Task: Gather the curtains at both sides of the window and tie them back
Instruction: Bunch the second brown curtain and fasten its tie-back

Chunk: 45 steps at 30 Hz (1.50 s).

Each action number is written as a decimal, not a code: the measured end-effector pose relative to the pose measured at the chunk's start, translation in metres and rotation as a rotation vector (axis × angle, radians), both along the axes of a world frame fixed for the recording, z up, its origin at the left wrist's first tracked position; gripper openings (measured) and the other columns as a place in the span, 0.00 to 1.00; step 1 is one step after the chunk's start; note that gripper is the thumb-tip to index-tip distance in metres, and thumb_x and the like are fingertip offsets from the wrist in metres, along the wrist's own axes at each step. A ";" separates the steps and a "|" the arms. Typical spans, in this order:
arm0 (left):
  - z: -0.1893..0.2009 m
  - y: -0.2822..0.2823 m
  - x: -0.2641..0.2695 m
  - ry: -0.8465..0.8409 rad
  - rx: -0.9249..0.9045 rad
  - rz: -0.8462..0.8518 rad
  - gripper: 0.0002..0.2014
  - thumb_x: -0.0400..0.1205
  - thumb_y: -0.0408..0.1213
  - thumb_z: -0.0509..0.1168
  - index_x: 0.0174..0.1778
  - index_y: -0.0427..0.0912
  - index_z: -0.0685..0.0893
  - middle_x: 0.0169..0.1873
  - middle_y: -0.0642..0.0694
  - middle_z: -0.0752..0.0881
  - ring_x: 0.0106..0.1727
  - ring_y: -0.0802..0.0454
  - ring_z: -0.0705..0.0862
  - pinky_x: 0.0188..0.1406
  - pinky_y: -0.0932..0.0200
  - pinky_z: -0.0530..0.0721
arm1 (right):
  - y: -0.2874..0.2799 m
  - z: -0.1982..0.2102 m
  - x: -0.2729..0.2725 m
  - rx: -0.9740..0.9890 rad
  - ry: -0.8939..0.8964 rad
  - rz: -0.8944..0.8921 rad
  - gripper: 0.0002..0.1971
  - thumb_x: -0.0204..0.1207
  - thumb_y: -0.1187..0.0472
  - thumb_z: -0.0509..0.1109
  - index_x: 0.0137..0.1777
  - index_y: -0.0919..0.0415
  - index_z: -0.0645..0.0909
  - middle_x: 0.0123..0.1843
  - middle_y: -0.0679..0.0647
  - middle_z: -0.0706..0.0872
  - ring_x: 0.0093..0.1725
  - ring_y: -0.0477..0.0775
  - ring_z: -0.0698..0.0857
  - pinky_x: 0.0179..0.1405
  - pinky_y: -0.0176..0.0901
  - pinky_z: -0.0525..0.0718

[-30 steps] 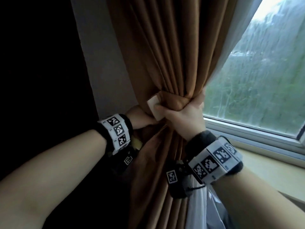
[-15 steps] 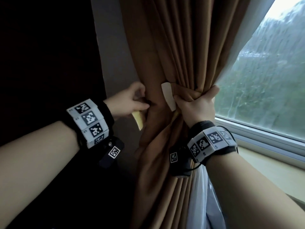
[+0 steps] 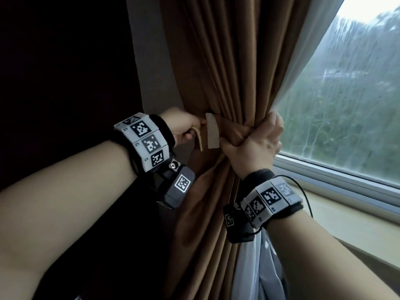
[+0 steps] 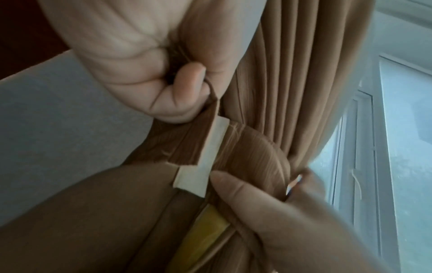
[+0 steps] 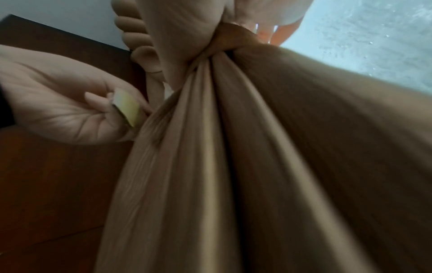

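A brown curtain (image 3: 227,61) hangs in deep folds at the left side of a rain-streaked window (image 3: 346,105), gathered tight at its middle beside a grey strip of wall (image 3: 149,50); a thin white curtain (image 3: 307,53) lies along its right edge, against the glass, and spills out again below the gathered point; the pale window sill (image 3: 350,221) runs off to the right. A person's right hand (image 3: 253,146) is clenched around the bunched brown folds from the window side, thumb pressed over a matching brown tie-back band (image 3: 229,131) that wraps the bundle; whether the sheer cloth is inside that grip cannot be told. The left hand (image 3: 181,126), on the wall side, is closed in a fist on the other end of the band (image 4: 184,146), pinching it between curled fingers; the two ends sit just beside each other, a pale fastening patch (image 3: 211,131) showing on the end near the right thumb; a yellowish strip (image 3: 199,137) hangs down from the left hand's end. Both wrists wear bands (image 3: 145,139) of black-and-white square markers.
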State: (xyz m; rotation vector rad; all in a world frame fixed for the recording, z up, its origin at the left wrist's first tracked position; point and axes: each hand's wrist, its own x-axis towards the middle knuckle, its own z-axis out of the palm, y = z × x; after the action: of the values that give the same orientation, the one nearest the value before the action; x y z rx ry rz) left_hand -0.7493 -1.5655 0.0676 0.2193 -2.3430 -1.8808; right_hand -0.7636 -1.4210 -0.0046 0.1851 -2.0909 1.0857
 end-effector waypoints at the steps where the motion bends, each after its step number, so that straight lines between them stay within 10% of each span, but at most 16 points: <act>1: -0.001 0.002 0.001 0.021 -0.014 0.004 0.15 0.80 0.20 0.55 0.32 0.40 0.79 0.27 0.46 0.74 0.07 0.63 0.67 0.06 0.74 0.60 | 0.000 0.002 0.003 0.051 0.030 -0.001 0.56 0.62 0.45 0.77 0.79 0.53 0.41 0.80 0.60 0.50 0.77 0.62 0.58 0.77 0.56 0.59; 9: -0.005 0.005 0.002 0.083 0.041 0.025 0.14 0.79 0.20 0.57 0.30 0.40 0.75 0.18 0.47 0.75 0.09 0.64 0.68 0.09 0.75 0.61 | 0.008 0.015 -0.012 0.516 0.640 -0.089 0.15 0.71 0.48 0.70 0.58 0.43 0.81 0.70 0.59 0.59 0.71 0.65 0.61 0.70 0.54 0.59; 12: -0.005 0.013 0.001 0.087 0.101 0.028 0.13 0.79 0.21 0.59 0.31 0.40 0.75 0.14 0.49 0.75 0.08 0.64 0.68 0.08 0.76 0.61 | 0.009 0.011 -0.015 0.576 0.509 -0.195 0.17 0.78 0.44 0.62 0.61 0.47 0.85 0.73 0.56 0.56 0.76 0.59 0.54 0.76 0.38 0.43; 17: 0.001 0.024 -0.002 0.071 0.139 0.050 0.10 0.77 0.20 0.63 0.33 0.38 0.79 0.29 0.43 0.78 0.25 0.55 0.76 0.11 0.74 0.71 | 0.013 0.008 -0.003 0.415 0.369 -0.041 0.11 0.73 0.49 0.62 0.44 0.45 0.86 0.80 0.63 0.59 0.76 0.65 0.55 0.71 0.63 0.66; 25: 0.003 0.021 -0.009 0.078 0.218 -0.010 0.06 0.76 0.20 0.65 0.39 0.34 0.83 0.34 0.43 0.84 0.33 0.55 0.84 0.21 0.71 0.83 | 0.000 0.000 0.004 0.344 -0.017 0.000 0.22 0.65 0.32 0.68 0.54 0.42 0.79 0.84 0.61 0.37 0.82 0.63 0.34 0.78 0.60 0.39; 30: 0.006 0.020 -0.013 0.087 0.167 -0.062 0.06 0.78 0.21 0.64 0.40 0.34 0.82 0.36 0.42 0.84 0.30 0.55 0.86 0.27 0.68 0.87 | -0.011 -0.004 -0.007 0.217 0.076 -0.041 0.12 0.65 0.41 0.67 0.43 0.43 0.86 0.85 0.57 0.50 0.82 0.65 0.45 0.77 0.63 0.49; 32: 0.010 0.021 -0.014 0.094 0.001 -0.070 0.02 0.79 0.26 0.65 0.41 0.34 0.82 0.40 0.40 0.84 0.30 0.54 0.87 0.28 0.66 0.86 | -0.012 -0.004 -0.012 0.191 0.088 -0.022 0.11 0.65 0.43 0.66 0.43 0.43 0.87 0.84 0.53 0.54 0.81 0.61 0.46 0.76 0.60 0.50; 35: 0.021 0.012 -0.026 0.356 -0.835 0.059 0.13 0.74 0.40 0.73 0.51 0.38 0.85 0.48 0.43 0.85 0.49 0.48 0.84 0.46 0.59 0.81 | -0.010 -0.004 -0.015 0.135 0.075 0.004 0.10 0.68 0.44 0.66 0.43 0.45 0.86 0.82 0.50 0.55 0.80 0.53 0.45 0.75 0.53 0.48; 37: 0.028 0.010 -0.032 0.541 -1.062 -0.056 0.14 0.73 0.40 0.74 0.53 0.40 0.87 0.53 0.42 0.86 0.57 0.46 0.82 0.57 0.57 0.78 | -0.007 -0.003 -0.017 0.077 0.044 0.009 0.10 0.71 0.44 0.67 0.44 0.45 0.86 0.82 0.47 0.55 0.78 0.47 0.44 0.76 0.49 0.46; 45: 0.026 0.000 -0.063 0.409 -0.814 -0.427 0.08 0.78 0.27 0.67 0.38 0.44 0.78 0.37 0.57 0.81 0.34 0.79 0.79 0.45 0.76 0.75 | -0.002 -0.009 -0.025 -0.062 0.110 -0.031 0.10 0.68 0.46 0.66 0.38 0.49 0.87 0.79 0.50 0.63 0.79 0.51 0.54 0.78 0.50 0.49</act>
State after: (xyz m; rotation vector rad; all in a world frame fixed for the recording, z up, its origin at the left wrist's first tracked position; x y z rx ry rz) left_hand -0.8119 -1.5654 0.0939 -0.7133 -2.7198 -0.7955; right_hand -0.7886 -1.4230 -0.0139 0.1776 -1.9540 1.0958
